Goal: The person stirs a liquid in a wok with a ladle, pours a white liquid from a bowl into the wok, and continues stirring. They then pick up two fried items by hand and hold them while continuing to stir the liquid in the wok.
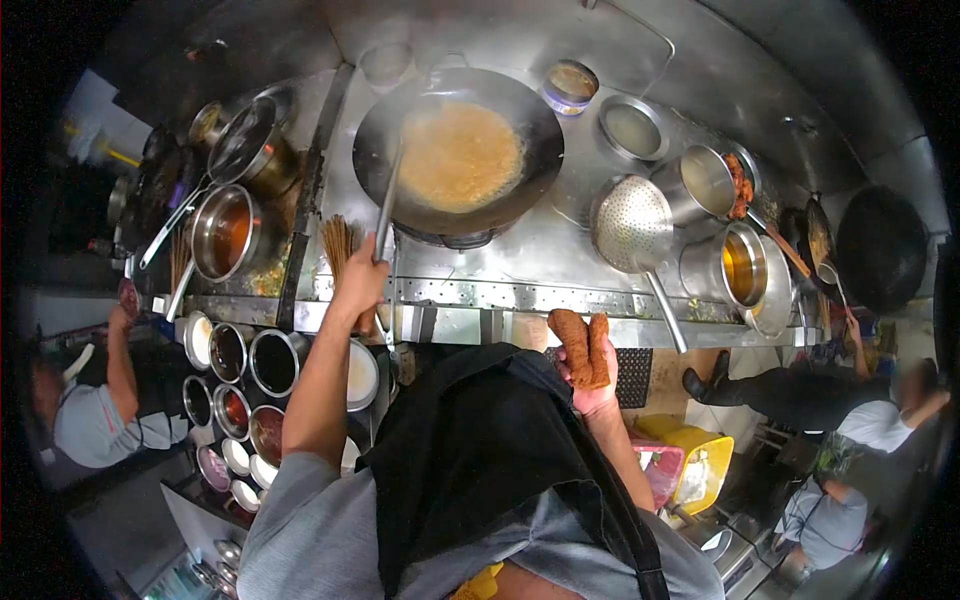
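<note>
My left hand [362,278] is closed around the handle of a long metal wok ladle [391,190]. The ladle reaches into a large dark wok [540,150], where its head is hidden by steam and liquid. Cloudy light-brown liquid [460,155] with a foamy surface fills the wok's middle. Close to my body, my right hand [597,398] grips a folded brown cloth [580,348], fingers mostly behind it. A bamboo wok brush [338,240] stands near my left wrist.
A perforated strainer [632,225] rests right of the wok, near pots [745,265] of liquid. Sauce containers [275,363] crowd the left, beside a saucepan [222,235]. Co-workers are at the left [95,420] and right [880,420]. A yellow bin [715,455] stands behind at right.
</note>
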A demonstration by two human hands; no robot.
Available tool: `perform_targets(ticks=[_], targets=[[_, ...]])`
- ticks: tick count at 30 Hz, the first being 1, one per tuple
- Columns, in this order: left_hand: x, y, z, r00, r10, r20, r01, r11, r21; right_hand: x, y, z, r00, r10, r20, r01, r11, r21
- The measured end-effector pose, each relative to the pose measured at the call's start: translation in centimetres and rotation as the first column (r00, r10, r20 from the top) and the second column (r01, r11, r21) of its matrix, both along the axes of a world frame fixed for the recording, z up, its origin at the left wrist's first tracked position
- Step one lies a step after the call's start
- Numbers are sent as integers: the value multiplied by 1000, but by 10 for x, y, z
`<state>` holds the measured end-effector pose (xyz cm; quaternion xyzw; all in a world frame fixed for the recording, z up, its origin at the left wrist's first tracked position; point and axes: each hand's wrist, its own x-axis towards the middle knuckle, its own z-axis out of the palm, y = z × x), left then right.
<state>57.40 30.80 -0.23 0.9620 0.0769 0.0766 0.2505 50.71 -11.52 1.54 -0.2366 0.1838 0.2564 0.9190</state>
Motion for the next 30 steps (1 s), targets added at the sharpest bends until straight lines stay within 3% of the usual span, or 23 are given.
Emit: perform_targets(ticks=[1, 2, 3, 4, 5, 6, 7, 14, 19, 30], targets=[[-5, -18, 33, 970, 2, -241, -119, 873, -473, -1, -2, -3, 1000, 1, -6, -1, 1000, -6], [-9, -30, 54, 891, -113, -441, -320, 533, -784, 0, -2, -4, 1000, 2, -12, -2, 1000, -10], [-13, -33, 57, 844, -177, -506, -450, 281, -848, 0, -2, -4, 1000, -1, -12, 1, 1000, -10], [-17, -32, 58, 843, -180, -506, -449, 283, -848, 1, -1, -2, 1000, 4, 18, -4, 1000, -25], [-22, -30, 58, 836, -241, -492, -521, -68, -851, 0, -1, -1, 999, 10, 47, -8, 999, -40], [-24, -29, 58, 839, -292, -459, -544, -407, -734, 0, -1, -1, 999, 9, 47, -7, 999, -40], [-25, -28, 59, 837, -344, -425, -545, -471, -694, -1, 0, 0, 1000, -1, 27, 2, 1000, -31], [-46, -38, 92, 852, -318, -416, -521, -432, -736, -2, -3, -6, 1000, 19, -18, -19, 1000, 16], [-57, -39, 110, 884, -208, -418, -463, -283, -840, -3, -4, -8, 1000, 21, -14, -22, 999, -31], [-60, -36, 124, 901, -94, -424, -433, -121, -893, -2, 0, -5, 1000, 9, -28, -11, 997, -73]])
